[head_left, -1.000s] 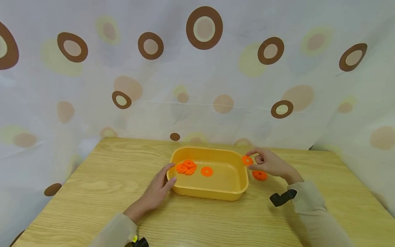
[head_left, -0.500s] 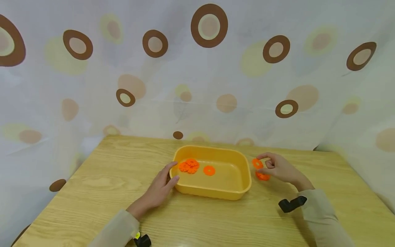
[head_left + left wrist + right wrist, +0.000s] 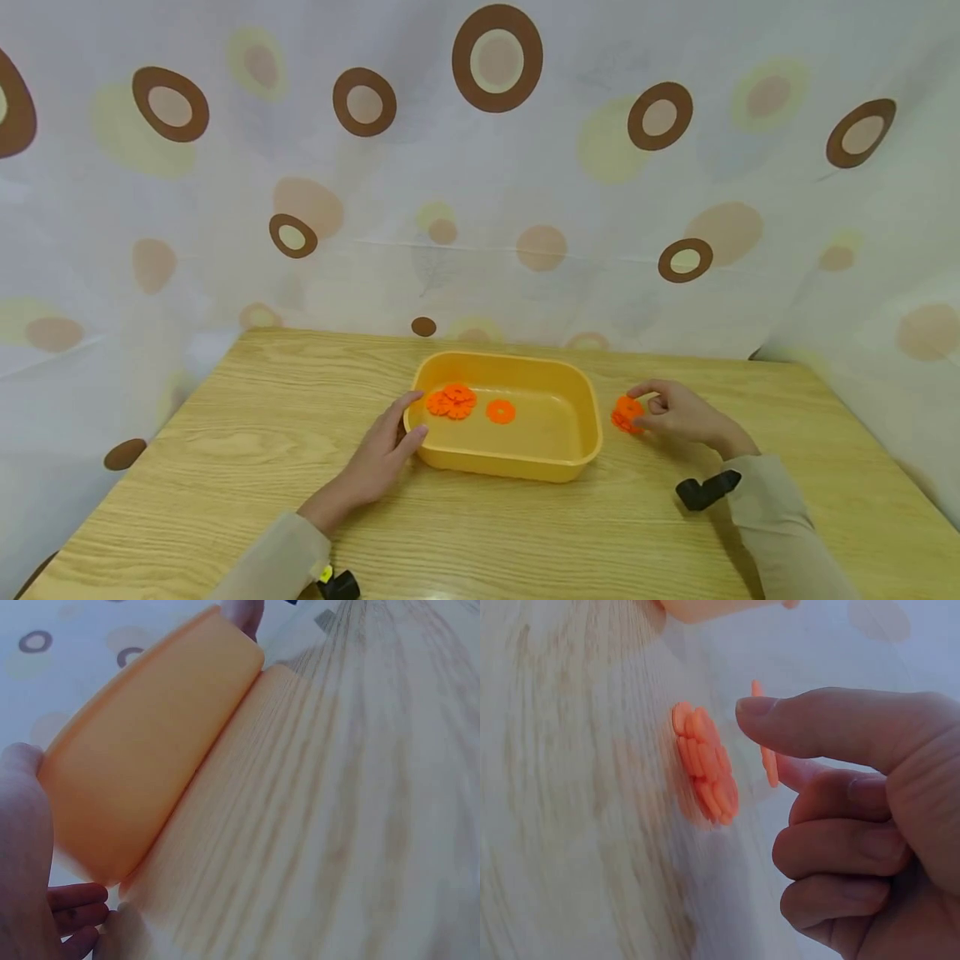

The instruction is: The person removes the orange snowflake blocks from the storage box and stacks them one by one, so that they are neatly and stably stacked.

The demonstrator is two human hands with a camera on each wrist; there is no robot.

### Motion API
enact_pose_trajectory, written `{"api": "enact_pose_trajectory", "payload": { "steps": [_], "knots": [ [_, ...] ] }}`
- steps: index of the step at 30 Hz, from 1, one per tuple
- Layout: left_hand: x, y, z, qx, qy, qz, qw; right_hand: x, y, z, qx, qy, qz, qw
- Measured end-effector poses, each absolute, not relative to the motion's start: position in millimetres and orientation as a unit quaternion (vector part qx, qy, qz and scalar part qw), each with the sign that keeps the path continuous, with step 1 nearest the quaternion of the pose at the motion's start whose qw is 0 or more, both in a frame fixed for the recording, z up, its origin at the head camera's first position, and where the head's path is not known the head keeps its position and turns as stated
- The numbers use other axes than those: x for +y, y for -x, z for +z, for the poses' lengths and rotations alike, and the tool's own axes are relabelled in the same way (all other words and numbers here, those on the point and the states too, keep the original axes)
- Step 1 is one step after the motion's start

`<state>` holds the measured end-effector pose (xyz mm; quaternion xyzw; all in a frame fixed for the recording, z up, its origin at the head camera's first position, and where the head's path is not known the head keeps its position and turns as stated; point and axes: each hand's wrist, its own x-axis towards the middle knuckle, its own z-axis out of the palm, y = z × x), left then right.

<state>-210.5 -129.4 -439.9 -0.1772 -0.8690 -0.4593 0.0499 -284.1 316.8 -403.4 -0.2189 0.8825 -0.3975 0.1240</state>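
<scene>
Beige sleeves [image 3: 772, 512]: soft cloth, loosely creased, ending at both my wrists.
Black wrist cameras [image 3: 707, 490]: stubby, hard-edged shapes at each cuff, the left one with a small yellow patch beside it.
Tabletop [image 3: 480, 533]: pale wood, long grain lines running across it, streaky and matte in the close wrist views.
Left grip: my left hand [image 3: 378, 458] is clamped on the left end of the tub, thumb and forefinger at the rim, the other fingers loosely bent outside the wall.
Tub [image 3: 495, 463]: yellow, smooth-walled, a rounded rectangle with a rolled lip, standing upright on the wood.
Right grip: my right hand [image 3: 678, 414] pinches one disc between thumb and forefinger, the other three fingers folded toward the palm.
Pinched disc [image 3: 769, 766]: orange, thin and flat, seen edge-on from the wrist, just beside the pile and apart from it.
Disc pile [image 3: 705, 765]: orange notched rounds overlapping on the wood, just right of the tub.
Loose disc [image 3: 501, 411]: flat on the tub floor, ring-shaped, a hole at its centre.
Disc cluster [image 3: 452, 403]: petal-edged rounds overlapping near the tub's left end.
Backdrop [image 3: 540, 183]: pale hanging fabric, faintly wrinkled, printed with brown rings and peach and yellow blots.
</scene>
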Motion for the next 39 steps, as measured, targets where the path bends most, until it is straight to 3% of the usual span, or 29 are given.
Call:
{"api": "enact_pose_trajectory", "payload": {
  "steps": [39],
  "knots": [
    [-128.9, 210.6, -441.4, -0.875, 0.169, -0.450, 0.055, 326.5, 285.2, -413.3, 0.880, 0.211, -0.398, 0.154]
  ]
}}
